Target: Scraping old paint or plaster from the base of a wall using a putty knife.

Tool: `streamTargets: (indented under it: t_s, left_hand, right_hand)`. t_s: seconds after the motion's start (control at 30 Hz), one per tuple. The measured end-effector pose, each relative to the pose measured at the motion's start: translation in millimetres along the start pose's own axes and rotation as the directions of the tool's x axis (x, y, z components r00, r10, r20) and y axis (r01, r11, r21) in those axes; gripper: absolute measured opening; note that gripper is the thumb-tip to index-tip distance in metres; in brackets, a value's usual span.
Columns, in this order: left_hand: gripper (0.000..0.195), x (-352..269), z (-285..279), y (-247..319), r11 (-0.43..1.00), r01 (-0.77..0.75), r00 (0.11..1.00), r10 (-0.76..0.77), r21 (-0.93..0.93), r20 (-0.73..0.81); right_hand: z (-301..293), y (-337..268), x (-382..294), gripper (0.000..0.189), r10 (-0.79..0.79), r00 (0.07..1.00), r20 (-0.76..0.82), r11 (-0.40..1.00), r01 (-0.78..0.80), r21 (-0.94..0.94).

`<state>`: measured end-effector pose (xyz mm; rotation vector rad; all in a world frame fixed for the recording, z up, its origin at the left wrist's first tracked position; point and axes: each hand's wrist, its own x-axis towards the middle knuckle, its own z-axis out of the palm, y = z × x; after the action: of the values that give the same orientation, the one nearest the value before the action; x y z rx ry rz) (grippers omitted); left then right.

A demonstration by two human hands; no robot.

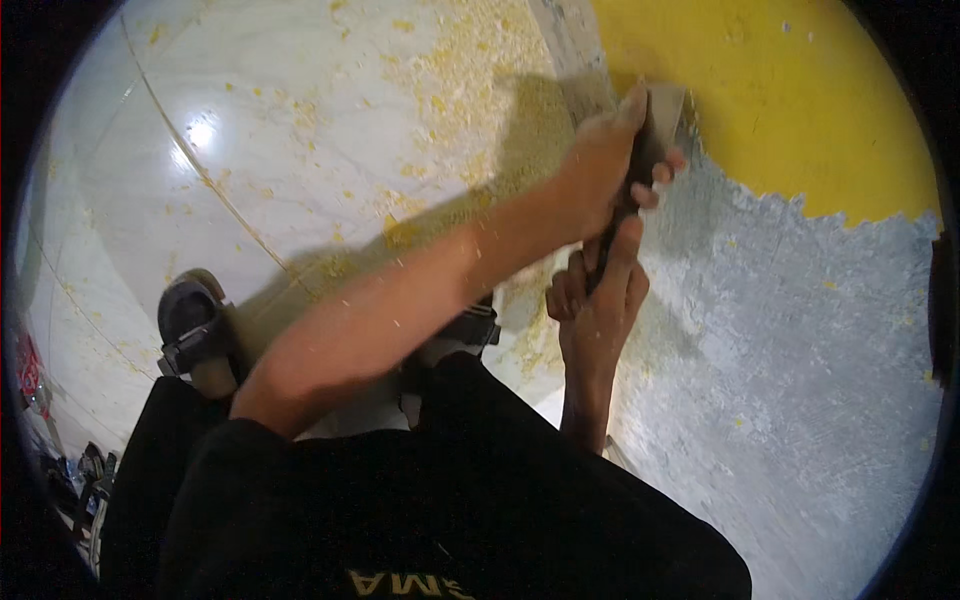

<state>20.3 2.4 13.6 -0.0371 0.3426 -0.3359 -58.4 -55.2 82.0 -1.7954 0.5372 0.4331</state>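
Observation:
A paint scraper (664,112) with a broad flat blade and a dark handle is held in both hands. My left hand (600,161) grips it near the blade, thumb along one side and fingertips curled around the other. Lower down, my right hand (604,292) is closed around the rear of the handle. The blade lies against the wall at the ragged border between yellow paint (810,97) and bare grey plaster (787,337). Its exact contact edge is partly blurred.
Yellow paint flakes (457,90) are scattered over the pale tiled floor (247,127), thickest along the wall's foot. My sandalled foot (193,322) stands at the left, the other under my left arm. Several unclear items (90,472) lie at the lower left rim.

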Motion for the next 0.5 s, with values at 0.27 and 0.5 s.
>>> streamTargets:
  t_s: [0.27,0.5]
  left_hand:
    - [0.044,1.8,0.1,2.1,1.0,-0.012,1.0,0.012,-0.024,-0.019]
    - [0.041,-6.8,-4.2,-15.3,0.995,0.1,0.993,-0.101,-0.017,-0.063]
  right_hand:
    - [-1.5,0.0,3.0,0.05,0.017,1.0,-0.004,0.999,-0.017,-0.034]
    - [-9.3,13.7,-4.9,0.05,0.048,0.997,-0.065,0.998,-0.05,-0.026]
